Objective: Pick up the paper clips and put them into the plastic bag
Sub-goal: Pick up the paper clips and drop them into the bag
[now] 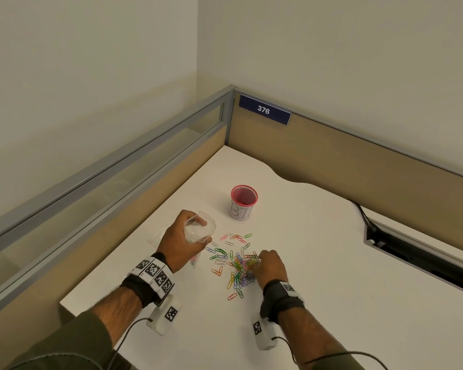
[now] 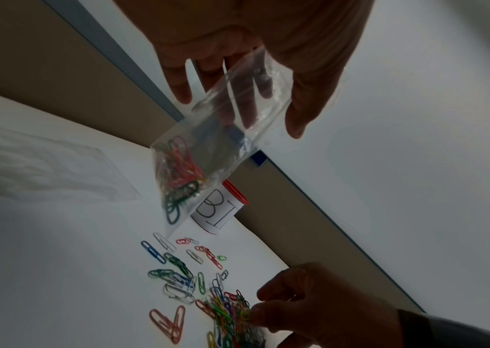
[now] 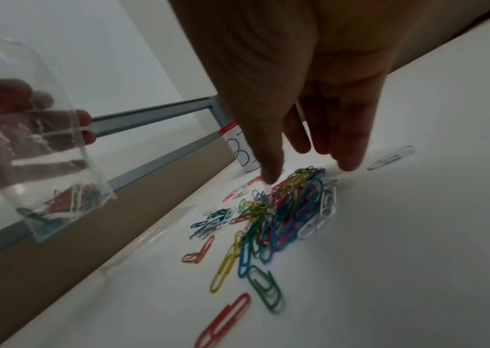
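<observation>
Both of my forearms fill the bottom of the head view, each wrist strapped with a black band and white marker blocks. My left hand [image 1: 183, 240] is raised above the white desk [image 1: 332, 263], fingers and thumb curled round the one clear plastic bag [image 2: 214, 150], gripping it near its mouth so it hangs open; a small clump of red, green and white clips sits in its bottom corner. My right hand [image 1: 271, 265] is palm down on the desk, fingertips [image 3: 270, 174] dipped into the dense heap of paper clips [image 3: 291, 209]; thumb and forefinger seem to pinch a few clips, though blur makes that uncertain. Those clips are thin bent wire coated in red, blue, green, yellow, orange, pink and white, too tangled to count in the heap, with some two dozen more scattered flat between my two hands. One round cup [image 1: 243, 202] with a red rim and a paper label marked "BI" stands upright beyond them. A second flat clear bag [image 2: 44, 169] lies on the desk by my left hand
</observation>
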{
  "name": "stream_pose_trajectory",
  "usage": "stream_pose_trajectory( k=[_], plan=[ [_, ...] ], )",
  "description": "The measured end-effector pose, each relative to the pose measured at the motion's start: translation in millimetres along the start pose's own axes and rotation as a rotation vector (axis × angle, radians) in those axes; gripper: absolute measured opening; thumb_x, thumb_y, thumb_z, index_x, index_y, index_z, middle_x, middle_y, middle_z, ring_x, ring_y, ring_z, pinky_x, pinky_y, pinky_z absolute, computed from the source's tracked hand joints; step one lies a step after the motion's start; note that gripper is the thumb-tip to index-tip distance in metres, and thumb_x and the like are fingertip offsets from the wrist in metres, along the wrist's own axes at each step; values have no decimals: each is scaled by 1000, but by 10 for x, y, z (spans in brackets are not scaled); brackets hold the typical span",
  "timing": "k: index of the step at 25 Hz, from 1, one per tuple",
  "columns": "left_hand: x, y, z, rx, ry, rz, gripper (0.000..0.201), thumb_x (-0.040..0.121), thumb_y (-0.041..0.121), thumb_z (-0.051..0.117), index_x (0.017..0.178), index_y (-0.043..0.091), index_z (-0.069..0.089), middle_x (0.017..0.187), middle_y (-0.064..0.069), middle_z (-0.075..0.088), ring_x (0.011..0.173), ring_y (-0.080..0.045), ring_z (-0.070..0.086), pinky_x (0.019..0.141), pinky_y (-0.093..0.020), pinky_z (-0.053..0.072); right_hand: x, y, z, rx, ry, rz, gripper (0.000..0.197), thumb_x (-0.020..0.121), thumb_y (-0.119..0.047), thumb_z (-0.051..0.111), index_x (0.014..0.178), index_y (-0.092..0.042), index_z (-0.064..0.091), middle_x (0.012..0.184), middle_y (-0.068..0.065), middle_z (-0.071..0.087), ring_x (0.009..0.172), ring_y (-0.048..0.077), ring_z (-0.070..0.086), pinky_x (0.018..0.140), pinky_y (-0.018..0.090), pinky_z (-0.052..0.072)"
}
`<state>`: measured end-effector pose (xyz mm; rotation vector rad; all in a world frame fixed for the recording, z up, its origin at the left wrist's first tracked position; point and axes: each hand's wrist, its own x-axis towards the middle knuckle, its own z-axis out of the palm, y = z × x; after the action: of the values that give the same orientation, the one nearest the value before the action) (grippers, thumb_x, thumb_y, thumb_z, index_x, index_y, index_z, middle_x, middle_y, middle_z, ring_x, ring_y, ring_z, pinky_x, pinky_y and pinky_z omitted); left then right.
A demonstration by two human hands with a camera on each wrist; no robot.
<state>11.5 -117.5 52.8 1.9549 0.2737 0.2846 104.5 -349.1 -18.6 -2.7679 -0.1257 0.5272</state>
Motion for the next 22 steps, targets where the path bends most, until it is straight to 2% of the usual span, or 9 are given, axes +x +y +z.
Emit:
stream_pose_trajectory(
  k=[2, 4, 6, 8, 10, 14, 17, 20, 22],
  plan=[
    [8, 8, 0, -2, 1, -1, 44, 75, 20, 83, 107, 22, 52, 115, 5, 62, 118, -15, 56, 94, -21, 40, 23, -78, 2, -46, -76, 5, 55, 76, -48, 70, 118, -16, 54, 120, 7, 50, 114, 27, 51, 90, 39, 50],
    [12, 5, 11, -3, -3, -7, 45, 74, 20, 83, 107, 22, 52, 115, 5, 62, 118, -15, 56, 94, -20, 40, 37, -170, 56, -118, -126, -14, 62, 73, -52, 72, 122, -20, 52, 122, 4, 47, 119, 25, 46, 89, 41, 49],
    [16, 5, 19, 1, -11, -16, 45, 74, 22, 82, 107, 23, 52, 114, 6, 62, 118, -14, 56, 94, -19, 40, 48, -244, 127, -187, -92, -75, 50, 81, -44, 66, 123, -19, 54, 125, 5, 46, 120, 27, 44, 90, 41, 50],
    [20, 15, 29, 3, -13, -16, 44, 74, 22, 82, 106, 23, 52, 112, 8, 63, 117, -13, 57, 93, -19, 40, 63, -280, 150, -219, -38, -126, 32, 91, -28, 54, 121, -16, 57, 126, 9, 49, 119, 29, 46, 92, 42, 50],
    [27, 37, 40, 3, -11, -11, 44, 75, 20, 82, 106, 23, 52, 110, 9, 63, 116, -12, 57, 94, -20, 39, 87, -275, 128, -242, -23, -161, 27, 93, -17, 49, 118, -12, 58, 122, 12, 52, 116, 29, 50, 94, 40, 50],
    [58, 56, 65, 5, -20, -17, 44, 75, 19, 82, 106, 23, 51, 112, 9, 62, 117, -13, 56, 98, -24, 40, 155, -196, -13, -201, 0, -165, 21, 93, -15, 49, 107, -8, 63, 112, 12, 63, 104, 27, 61, 89, 33, 51],
    [89, 56, 99, 11, -28, -24, 43, 75, 18, 82, 106, 23, 52, 112, 7, 63, 117, -13, 57, 97, -22, 39, 191, -100, -142, -86, 14, -103, 17, 91, -15, 54, 97, -10, 68, 104, 10, 69, 95, 25, 64, 83, 31, 52],
    [118, 61, 153, 13, -36, -29, 44, 75, 18, 82, 106, 22, 51, 111, 8, 63, 116, -13, 57, 96, -19, 38, 165, -21, -321, 82, 44, -69, 10, 86, -11, 62, 87, -11, 72, 95, 8, 73, 87, 24, 67, 80, 32, 56],
    [140, 55, 195, 13, -51, -32, 45, 75, 19, 83, 106, 21, 51, 111, 7, 63, 116, -14, 57, 96, -21, 40, 105, -32, -500, 221, 81, -109, 6, 81, -8, 68, 80, -10, 73, 87, 8, 74, 82, 24, 68, 80, 36, 58]
  ],
)
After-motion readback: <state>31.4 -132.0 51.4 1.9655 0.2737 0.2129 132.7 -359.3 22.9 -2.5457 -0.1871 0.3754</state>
